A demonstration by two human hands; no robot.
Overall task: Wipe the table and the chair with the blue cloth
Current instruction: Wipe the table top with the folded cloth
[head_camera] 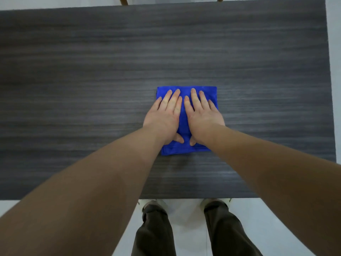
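Observation:
A folded blue cloth point(183, 149) lies flat on the dark wood-grain table point(92, 71), a little right of the middle. My left hand point(164, 117) presses down on the cloth's left half with straight fingers. Beside it, my right hand point(202, 117) lies flat on the right half, fingers straight and thumb tucked toward the other thumb. Both palms cover most of the cloth, so only its far edge, right side and near edge show. At the top edge, beyond the table, two brown wooden chair legs point(123, 0) poke into view.
The table's near edge runs just in front of my legs and shoes point(153, 204) on a pale floor point(186, 218). Its right edge is near the frame's right side.

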